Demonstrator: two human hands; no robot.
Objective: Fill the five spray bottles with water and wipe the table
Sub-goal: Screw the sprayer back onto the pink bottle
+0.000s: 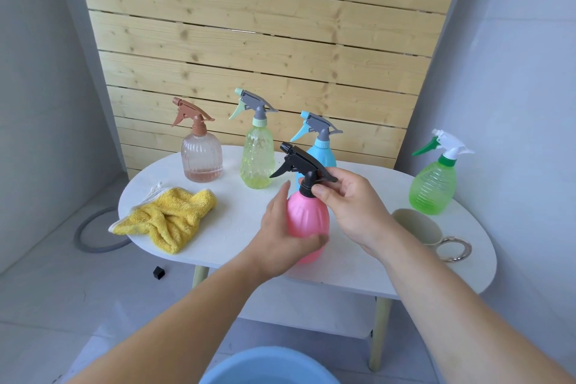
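While left hand (pixel 280 227) curls round ribbed pink bottle (pixel 308 218), right hand (pixel 355 206) fingers (pixel 324 194) pinch black spray head (pixel 299 162).

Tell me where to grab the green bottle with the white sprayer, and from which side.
Grip the green bottle by its narrow neck, just under the white spray head. It stands upright with nozzle and lever pointing left, so it is probably best to come from its right; the mug crowds its near side.
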